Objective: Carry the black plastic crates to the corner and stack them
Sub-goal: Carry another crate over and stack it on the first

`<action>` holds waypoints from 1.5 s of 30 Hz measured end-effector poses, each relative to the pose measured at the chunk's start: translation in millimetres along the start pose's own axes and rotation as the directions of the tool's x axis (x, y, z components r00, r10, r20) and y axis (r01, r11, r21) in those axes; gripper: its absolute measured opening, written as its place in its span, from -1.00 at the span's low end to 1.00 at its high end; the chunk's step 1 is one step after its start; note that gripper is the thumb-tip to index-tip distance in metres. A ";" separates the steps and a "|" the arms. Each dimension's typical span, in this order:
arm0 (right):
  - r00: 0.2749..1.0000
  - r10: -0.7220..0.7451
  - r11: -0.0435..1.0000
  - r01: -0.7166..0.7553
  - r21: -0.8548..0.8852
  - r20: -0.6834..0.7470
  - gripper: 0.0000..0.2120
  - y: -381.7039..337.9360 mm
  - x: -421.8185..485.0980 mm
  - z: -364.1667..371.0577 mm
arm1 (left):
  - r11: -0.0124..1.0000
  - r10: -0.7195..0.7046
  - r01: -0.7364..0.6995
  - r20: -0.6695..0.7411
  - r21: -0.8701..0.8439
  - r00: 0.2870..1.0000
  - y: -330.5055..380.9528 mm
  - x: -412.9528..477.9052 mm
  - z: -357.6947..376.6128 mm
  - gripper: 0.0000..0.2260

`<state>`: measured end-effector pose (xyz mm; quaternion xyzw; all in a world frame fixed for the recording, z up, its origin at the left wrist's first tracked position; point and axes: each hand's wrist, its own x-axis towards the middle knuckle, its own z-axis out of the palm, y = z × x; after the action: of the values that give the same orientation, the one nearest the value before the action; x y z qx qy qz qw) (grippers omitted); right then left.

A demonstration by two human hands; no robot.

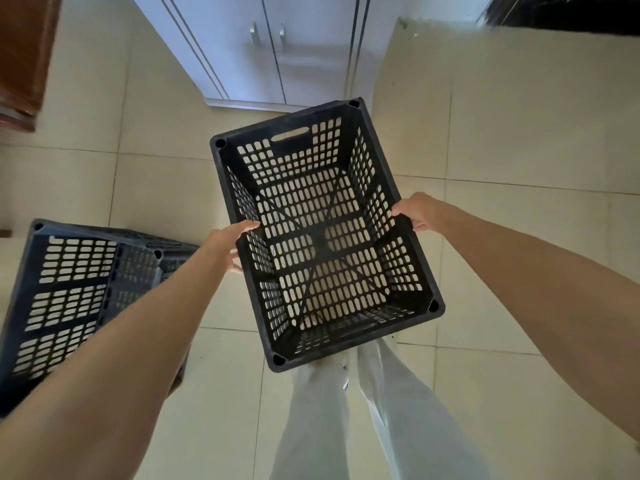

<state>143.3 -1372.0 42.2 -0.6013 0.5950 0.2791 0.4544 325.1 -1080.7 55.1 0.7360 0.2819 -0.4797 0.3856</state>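
left grip [230,244], right grip [417,211] pinch crate [325,233] rims; second crate [69,289] (edge-cropped) maybe stacked.

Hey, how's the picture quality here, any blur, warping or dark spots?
Head view: wide-angle warping bows the tile lines on the floor and stretches the forearms; the held crate is sharp; the second crate at left and the cabinet look soft; the top right corner is dark.
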 end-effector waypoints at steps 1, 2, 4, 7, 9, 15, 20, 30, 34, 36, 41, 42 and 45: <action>1.000 0.002 1.000 -0.001 0.010 -0.004 -0.65 1.3 -13.9 -5.4 | 1.000 0.004 -0.004 -0.004 0.024 1.000 1.2 -14.3 -2.6 -0.29; 1.000 -0.001 1.000 0.001 0.018 -0.009 -0.68 3.0 -27.4 -11.4 | 0.998 0.008 -0.008 -0.010 0.054 1.000 2.0 -29.1 -5.2 -0.31; 1.000 -0.007 1.000 0.008 0.030 -0.020 -0.80 7.0 -52.8 -26.8 | 0.992 0.006 -0.005 -0.010 0.122 1.000 5.2 -58.2 -9.4 -0.36; 1.000 -0.027 0.999 0.027 0.034 -0.002 -0.88 12.1 -89.4 -58.0 | 0.979 0.008 -0.008 0.002 0.204 1.000 16.1 -102.1 -13.0 -0.45; 0.999 -0.054 0.998 0.054 -0.020 -0.008 -0.85 18.9 -115.9 -82.8 | 0.957 0.032 -0.035 0.013 0.289 0.999 26.0 -132.7 -9.9 -0.50; 0.978 -0.125 0.971 0.086 -0.222 -0.167 -0.72 51.6 -181.9 -158.0 | 0.805 0.154 -0.176 0.088 0.566 0.984 64.8 -215.8 32.1 -0.46; 0.956 -0.099 0.973 0.035 -0.228 -0.277 -0.64 87.9 -222.1 -233.0 | 0.664 0.271 -0.322 0.183 0.675 0.945 96.9 -277.7 97.5 -0.62; 0.937 -0.055 0.995 0.022 -0.100 -0.344 -0.79 189.5 -252.3 -416.7 | 0.390 0.525 -0.570 0.334 0.723 0.783 149.4 -386.2 286.9 -0.77; 0.915 -0.020 1.000 0.015 -0.017 -0.402 -0.75 235.4 -257.1 -497.3 | 0.339 0.512 -0.646 0.441 0.684 0.737 166.0 -430.5 376.2 -0.71; 0.900 0.000 0.999 0.016 0.032 -0.435 -0.72 256.0 -257.4 -534.6 | 0.316 0.507 -0.683 0.491 0.659 0.708 171.9 -451.2 418.3 -0.64; 0.810 0.059 0.995 0.001 0.102 -0.584 -0.61 310.5 -245.0 -609.2 | 0.261 0.487 -0.704 0.540 0.660 0.686 180.8 -484.5 527.3 -0.59; 0.793 0.075 0.994 -0.013 0.106 -0.604 -0.61 320.3 -239.6 -623.4 | 0.251 0.475 -0.704 0.549 0.665 0.688 182.5 -487.2 550.3 -0.58; 0.758 0.142 0.987 -0.062 0.147 -0.636 -0.64 350.9 -219.0 -666.1 | 0.220 0.442 -0.705 0.575 0.675 0.688 189.9 -491.6 620.9 -0.61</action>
<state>-363.3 -1813.6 446.2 -0.5994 0.7620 0.0446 0.2411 -16.5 -1726.5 415.1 0.8021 -0.3480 -0.4636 0.1433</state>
